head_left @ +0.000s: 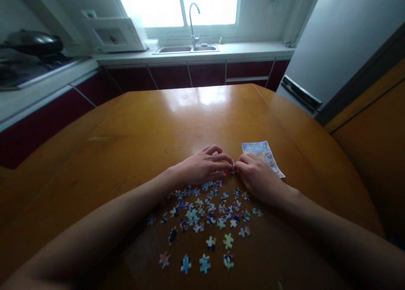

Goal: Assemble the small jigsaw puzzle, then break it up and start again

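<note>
My left hand reaches in from the left, its fingers curved and their tips at a small cluster of jigsaw pieces. From the other side, my right hand pinches at the same pieces with closed fingertips. Fingers partly hide these pieces, so I cannot tell how many are joined. Loose jigsaw pieces lie scattered just below the hands, mostly blue, white and yellow. Closer to me, several more sit apart, among them a light blue piece. A printed picture sheet lies partly under my right hand.
The brown wooden table spreads all around the hands. Beyond it run a counter with a sink and tap, and a white microwave. A wok stands on the stove at left; a fridge is at right.
</note>
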The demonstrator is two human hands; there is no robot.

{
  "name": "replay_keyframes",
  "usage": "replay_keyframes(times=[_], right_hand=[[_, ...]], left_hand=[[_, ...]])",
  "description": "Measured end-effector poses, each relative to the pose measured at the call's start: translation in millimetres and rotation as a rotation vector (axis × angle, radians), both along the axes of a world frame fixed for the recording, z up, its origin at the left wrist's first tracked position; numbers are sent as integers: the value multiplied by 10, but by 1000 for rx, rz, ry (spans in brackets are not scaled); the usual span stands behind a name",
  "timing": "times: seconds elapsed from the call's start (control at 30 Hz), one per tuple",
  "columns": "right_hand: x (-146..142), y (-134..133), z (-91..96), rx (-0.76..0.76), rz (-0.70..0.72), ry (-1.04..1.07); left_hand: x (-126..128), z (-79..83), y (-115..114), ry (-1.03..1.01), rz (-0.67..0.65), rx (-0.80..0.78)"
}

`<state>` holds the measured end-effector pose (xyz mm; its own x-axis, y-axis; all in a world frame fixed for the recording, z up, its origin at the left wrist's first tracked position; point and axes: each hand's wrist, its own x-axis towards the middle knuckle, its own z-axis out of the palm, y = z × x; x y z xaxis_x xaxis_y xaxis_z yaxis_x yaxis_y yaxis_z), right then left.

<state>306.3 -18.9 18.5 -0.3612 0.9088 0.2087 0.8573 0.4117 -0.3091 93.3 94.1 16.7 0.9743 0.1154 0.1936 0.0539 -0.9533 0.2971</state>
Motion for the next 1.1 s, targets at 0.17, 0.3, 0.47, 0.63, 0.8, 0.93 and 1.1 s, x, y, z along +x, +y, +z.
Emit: replay_keyframes(times=[0.17,0.3,0.47,0.63,0.8,0.93,1.1], right_hand=[[5,13,-20,-23,-12,53],[23,24,-26,-57,-21,112],[38,61,-54,-86,-58,210],[26,86,-36,-56,-129,322],[52,90,-16,15,-185,340],[82,95,-48,28,-188,292],[95,91,-50,47,-180,259]], left_hand=[[8,-38,9,-44,38,-62],[16,-35,19,-42,-3,-126],[7,-25,48,-70,33,-299],[-23,-19,119,-174,96,-569],[-59,-102,266,-453,257,-986],[-52,-172,365,-706,407,-1369],[-53,-183,422,-777,557,-1308]])
